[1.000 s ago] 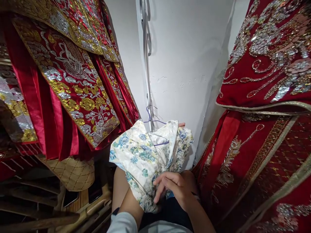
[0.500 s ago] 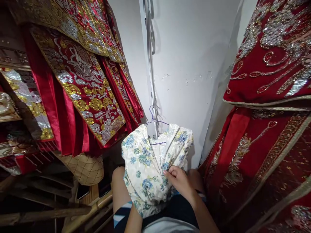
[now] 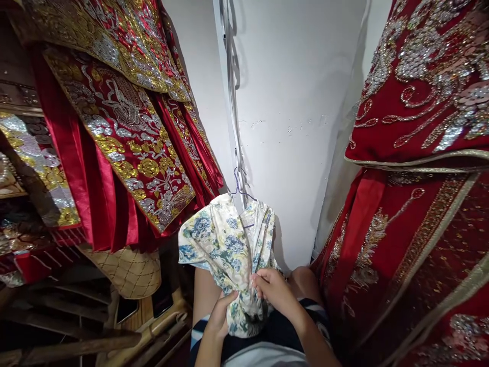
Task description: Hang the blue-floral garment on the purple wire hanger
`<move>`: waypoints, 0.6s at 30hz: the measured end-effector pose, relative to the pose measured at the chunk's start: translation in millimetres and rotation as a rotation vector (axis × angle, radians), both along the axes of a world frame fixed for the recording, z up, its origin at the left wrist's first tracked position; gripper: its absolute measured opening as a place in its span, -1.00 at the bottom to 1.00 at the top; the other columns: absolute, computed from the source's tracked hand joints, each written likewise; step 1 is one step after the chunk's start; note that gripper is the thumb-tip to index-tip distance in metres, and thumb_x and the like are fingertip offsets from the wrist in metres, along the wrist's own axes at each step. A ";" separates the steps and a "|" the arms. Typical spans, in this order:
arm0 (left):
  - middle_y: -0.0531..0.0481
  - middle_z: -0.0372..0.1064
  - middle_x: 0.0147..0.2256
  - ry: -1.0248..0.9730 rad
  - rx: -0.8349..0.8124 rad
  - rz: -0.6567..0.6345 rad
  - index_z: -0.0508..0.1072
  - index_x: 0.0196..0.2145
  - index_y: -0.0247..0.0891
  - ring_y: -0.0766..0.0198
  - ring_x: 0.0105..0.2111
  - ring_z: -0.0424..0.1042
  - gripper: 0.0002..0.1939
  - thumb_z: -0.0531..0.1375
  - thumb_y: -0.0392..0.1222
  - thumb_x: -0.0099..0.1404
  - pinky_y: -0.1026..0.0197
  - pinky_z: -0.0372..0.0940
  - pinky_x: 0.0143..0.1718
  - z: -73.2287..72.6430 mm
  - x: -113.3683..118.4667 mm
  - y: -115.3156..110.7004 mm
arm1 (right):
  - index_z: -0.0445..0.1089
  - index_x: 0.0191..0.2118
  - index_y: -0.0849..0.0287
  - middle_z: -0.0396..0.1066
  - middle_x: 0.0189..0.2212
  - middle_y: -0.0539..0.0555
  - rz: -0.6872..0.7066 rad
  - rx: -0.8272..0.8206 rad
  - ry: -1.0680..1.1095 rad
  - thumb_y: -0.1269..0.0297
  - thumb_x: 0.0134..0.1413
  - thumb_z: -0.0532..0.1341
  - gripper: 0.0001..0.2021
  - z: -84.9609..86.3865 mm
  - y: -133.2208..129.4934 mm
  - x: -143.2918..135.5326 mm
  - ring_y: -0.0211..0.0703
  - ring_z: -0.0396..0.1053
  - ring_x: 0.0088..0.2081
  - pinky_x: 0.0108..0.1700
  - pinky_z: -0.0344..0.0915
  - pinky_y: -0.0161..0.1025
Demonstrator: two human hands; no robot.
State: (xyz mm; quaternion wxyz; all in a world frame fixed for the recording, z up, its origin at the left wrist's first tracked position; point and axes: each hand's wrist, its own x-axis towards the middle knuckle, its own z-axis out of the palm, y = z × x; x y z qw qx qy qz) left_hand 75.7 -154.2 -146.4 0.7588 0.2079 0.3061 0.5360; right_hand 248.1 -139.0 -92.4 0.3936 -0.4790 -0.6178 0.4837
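A white blouse (image 3: 219,234) with blue and green flowers hangs by its shoulders on a thin purple hanger (image 3: 237,179), its lower end over my lap. My left hand (image 3: 221,311) grips the lower left side of the blouse, thumb on the front and the other fingers mostly hidden behind the cloth. Higher up, my right hand (image 3: 273,288) pinches the front edge near the middle of the blouse. The neckline is a deep V, and the cloth bunches between my two hands.
Red garments with gold and silver embroidery (image 3: 148,163) hang at the left. A beaded red gown (image 3: 405,137) hangs at the right. Behind the hanger, a metal upright (image 3: 229,76) runs along the white wall (image 3: 290,92). Bamboo furniture (image 3: 153,331) stands low at the left.
My left hand has come out from under the blouse and now grips its lower left side. The blouse has turned and narrowed, its left sleeve flaring out. My right hand has moved slightly lower.
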 end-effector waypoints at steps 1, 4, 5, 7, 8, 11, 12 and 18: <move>-0.22 0.58 -0.10 0.006 -0.004 0.000 0.39 0.19 -0.28 -0.19 -0.05 0.55 -0.25 0.42 -0.29 0.02 -0.17 0.36 0.09 -1.6 0.1 2.3 | 0.32 -0.47 0.15 0.32 -0.67 -0.06 0.004 -0.012 0.006 0.17 0.20 0.07 -0.73 -1.3 -0.3 -0.6 -0.29 0.17 -0.62 -0.52 0.05 -0.34; -0.20 0.58 -0.11 0.042 -0.030 0.027 0.39 0.19 -0.26 -0.16 -0.06 0.56 -0.25 0.42 -0.29 0.01 -0.12 0.38 0.07 -7.1 0.4 6.6 | 0.30 -0.45 0.14 0.34 -0.66 -0.06 -0.002 -0.016 0.003 0.14 0.18 0.12 -0.76 -4.0 -2.7 -4.9 -0.29 0.18 -0.63 -0.53 0.06 -0.34; -0.19 0.57 -0.10 0.058 -0.044 0.042 0.39 0.18 -0.25 -0.15 -0.06 0.55 -0.25 0.42 -0.29 0.01 -0.10 0.38 0.07 -8.3 0.6 7.0 | 0.29 -0.46 0.14 0.33 -0.67 -0.07 -0.010 -0.008 -0.002 0.14 0.18 0.13 -0.75 -4.5 -3.7 -6.7 -0.29 0.19 -0.63 -0.52 0.06 -0.34; -0.19 0.57 -0.09 0.082 -0.066 0.070 0.39 0.17 -0.23 -0.13 -0.04 0.55 -0.27 0.41 -0.28 0.01 -0.07 0.38 0.07 -9.0 1.2 6.6 | 0.26 -0.51 0.13 0.30 -0.70 -0.08 -0.025 0.011 -0.011 0.16 0.18 0.14 -0.73 -5.2 -5.3 -10.1 -0.29 0.20 -0.62 -0.51 0.05 -0.34; -0.19 0.57 -0.10 0.089 -0.075 0.076 0.40 0.16 -0.23 -0.13 -0.03 0.54 -0.28 0.41 -0.26 0.01 -0.07 0.38 0.06 -8.3 1.5 6.2 | 0.24 -0.54 0.12 0.28 -0.71 -0.08 -0.029 0.016 -0.011 0.19 0.17 0.14 -0.72 -5.5 -5.7 -11.3 -0.29 0.20 -0.62 -0.52 0.03 -0.34; -0.22 0.56 -0.15 0.117 -0.090 0.079 0.46 0.06 -0.27 -0.16 -0.04 0.53 -0.39 0.41 -0.20 0.02 -0.09 0.39 0.02 -3.6 1.9 6.9 | 0.19 -0.59 0.11 0.25 -0.75 -0.09 -0.026 -0.001 0.023 0.24 0.14 0.12 -0.71 -6.1 -4.9 -12.0 -0.32 0.14 -0.66 -0.54 0.01 -0.34; -0.22 0.56 -0.17 0.152 -0.092 0.103 0.48 0.00 -0.28 -0.16 -0.05 0.53 -0.45 0.41 -0.19 0.02 -0.09 0.39 0.01 -2.0 1.8 8.3 | 0.20 -0.58 0.11 0.25 -0.75 -0.09 -0.026 -0.013 0.042 0.25 0.14 0.10 -0.73 -6.3 -4.1 -11.2 -0.33 0.13 -0.67 -0.55 0.01 -0.35; -0.14 0.44 -0.17 0.509 -0.017 0.778 0.39 -0.21 -0.23 0.00 -0.07 0.46 -0.63 0.35 -0.18 0.00 0.02 0.33 -0.02 -5.2 -1.0 19.6 | 0.18 -0.57 0.10 0.29 -0.76 -0.08 -0.049 -0.083 0.126 0.25 0.08 0.09 -0.77 -6.4 2.3 -2.9 -0.36 0.07 -0.73 -0.59 -0.01 -0.35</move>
